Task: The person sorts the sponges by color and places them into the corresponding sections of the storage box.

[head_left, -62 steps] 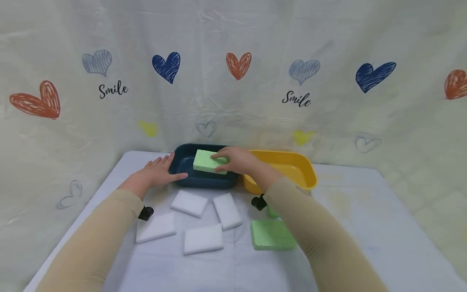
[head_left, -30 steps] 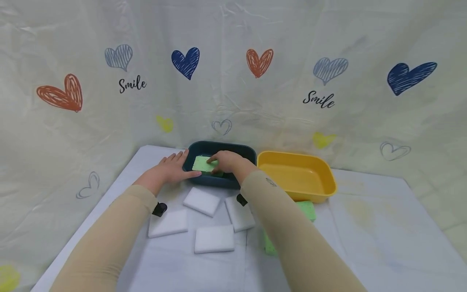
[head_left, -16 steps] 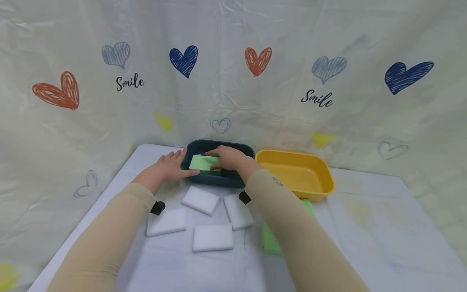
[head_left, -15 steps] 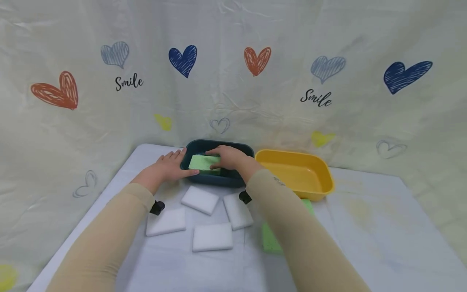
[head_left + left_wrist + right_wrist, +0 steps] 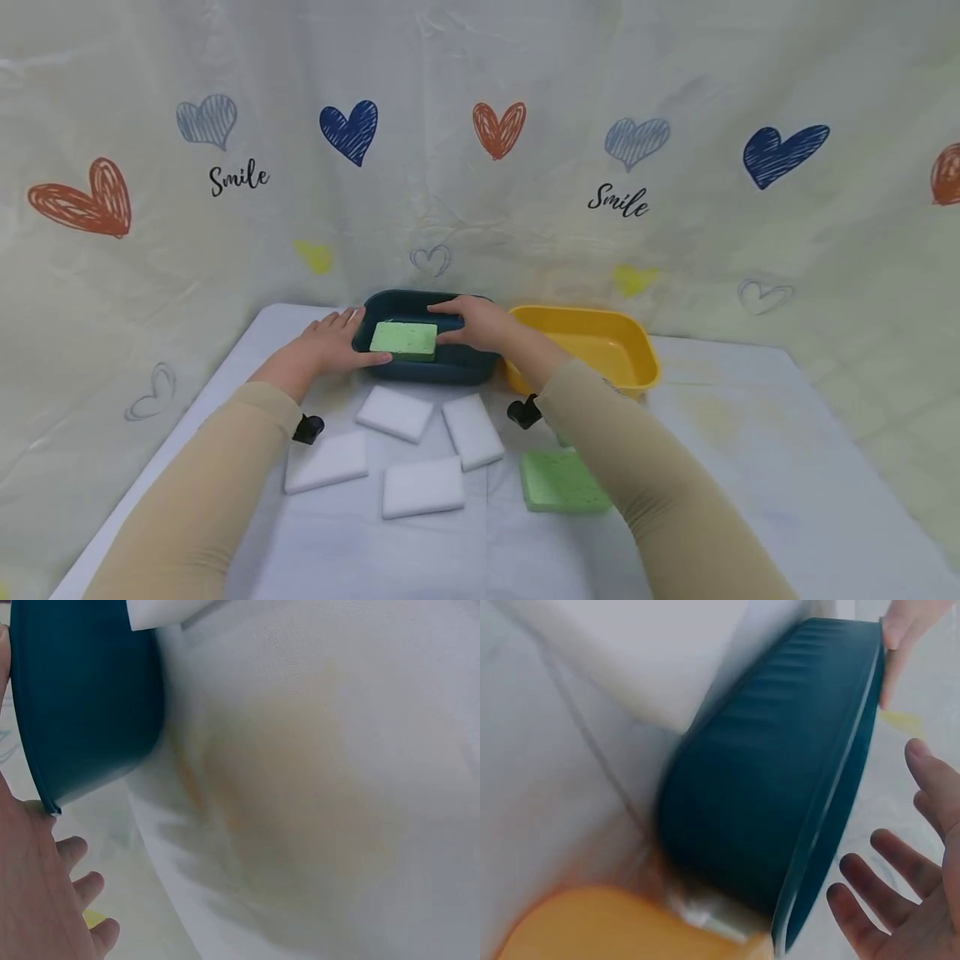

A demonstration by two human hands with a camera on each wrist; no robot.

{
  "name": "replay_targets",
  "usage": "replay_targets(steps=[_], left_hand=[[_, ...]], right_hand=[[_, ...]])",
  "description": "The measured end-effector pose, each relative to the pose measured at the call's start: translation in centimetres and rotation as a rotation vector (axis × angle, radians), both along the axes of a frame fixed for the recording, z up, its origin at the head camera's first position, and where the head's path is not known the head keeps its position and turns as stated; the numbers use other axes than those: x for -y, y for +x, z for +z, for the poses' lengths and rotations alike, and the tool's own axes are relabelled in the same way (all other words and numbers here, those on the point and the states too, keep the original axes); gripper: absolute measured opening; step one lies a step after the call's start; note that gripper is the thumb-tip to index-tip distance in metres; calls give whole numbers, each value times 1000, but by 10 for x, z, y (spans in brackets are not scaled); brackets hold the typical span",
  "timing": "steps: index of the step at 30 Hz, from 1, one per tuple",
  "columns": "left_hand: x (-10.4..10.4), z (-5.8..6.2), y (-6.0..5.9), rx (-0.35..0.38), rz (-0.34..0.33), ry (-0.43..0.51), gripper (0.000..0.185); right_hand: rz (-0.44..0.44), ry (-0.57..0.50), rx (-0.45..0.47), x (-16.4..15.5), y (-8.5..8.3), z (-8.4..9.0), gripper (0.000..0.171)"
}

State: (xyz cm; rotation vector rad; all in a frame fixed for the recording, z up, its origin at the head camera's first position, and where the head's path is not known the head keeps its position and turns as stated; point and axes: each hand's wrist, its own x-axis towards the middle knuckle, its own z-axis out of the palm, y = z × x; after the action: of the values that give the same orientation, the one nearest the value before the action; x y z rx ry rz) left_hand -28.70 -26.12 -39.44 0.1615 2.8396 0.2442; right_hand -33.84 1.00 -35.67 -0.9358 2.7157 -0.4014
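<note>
A light green sponge (image 5: 403, 340) lies in the left part of a dark teal basin (image 5: 472, 372). My left hand (image 5: 327, 348) spreads across the basin's left corner, thumb along the front rim and straight fingers at the left side. In the left wrist view, the fingertips (image 5: 90, 886) show outside the basin wall. Just right of the sponge, over the basin, my right hand (image 5: 474, 323) has its fingers spread and nothing in its grasp. The right wrist view shows those fingers (image 5: 885, 900) apart beside the basin's rim.
A yellow basin (image 5: 637, 350) stands right beside the teal one. Several white sponges (image 5: 423, 487) lie on the white-covered table in front. Another green sponge (image 5: 562, 483) lies front right, with one more partly hidden by the right sleeve. A heart-printed sheet (image 5: 525, 225) hangs behind.
My right hand has lowered the green sponge into the teal basin, shifted it left, and let go. It has drawn back to the right. My left hand has stayed at the rim.
</note>
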Motion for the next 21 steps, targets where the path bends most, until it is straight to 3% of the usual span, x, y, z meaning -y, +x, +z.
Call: replay_targets(steps=[7,21], left_hand=[[-2,2,1,-3,-15,8,121],[2,-8,-2,-31,-24,64,125]], right_hand=[[-12,-16,-16,-38,17,7,62],[-92,-101,-64,-144,79,13,56]])
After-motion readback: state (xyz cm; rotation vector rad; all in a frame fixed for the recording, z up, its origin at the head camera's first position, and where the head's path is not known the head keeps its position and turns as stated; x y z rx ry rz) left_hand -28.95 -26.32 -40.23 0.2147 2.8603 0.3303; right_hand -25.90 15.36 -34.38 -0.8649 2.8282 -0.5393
